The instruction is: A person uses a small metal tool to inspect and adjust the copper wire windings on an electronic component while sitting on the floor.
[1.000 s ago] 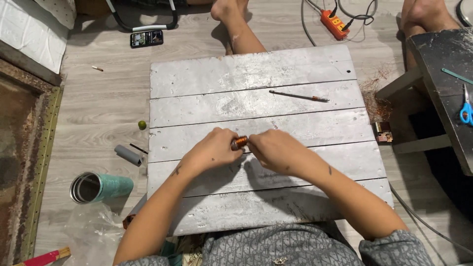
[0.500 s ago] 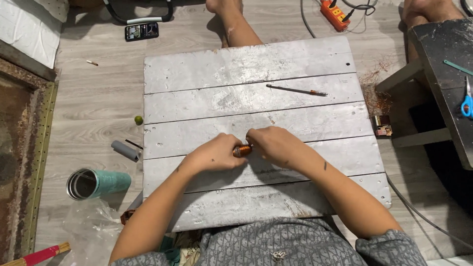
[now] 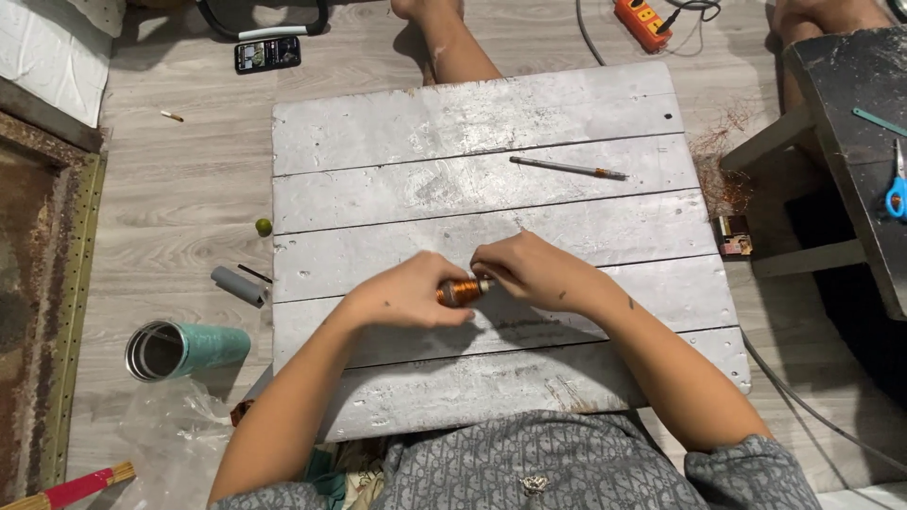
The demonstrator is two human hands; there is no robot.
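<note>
Mid-winding, I judge: my left hand point(image 3: 402, 295) has a closed grip on the copper wire coil point(image 3: 460, 291) low over the middle of the grey plank desk point(image 3: 472, 113), right hand point(image 3: 529, 271) pinching its pale end, next needs steady turning, wire taut.

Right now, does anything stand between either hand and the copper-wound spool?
Nothing visible does. The left hand and right hand both grip the copper-wound spool directly, above the grey plank board.
</note>
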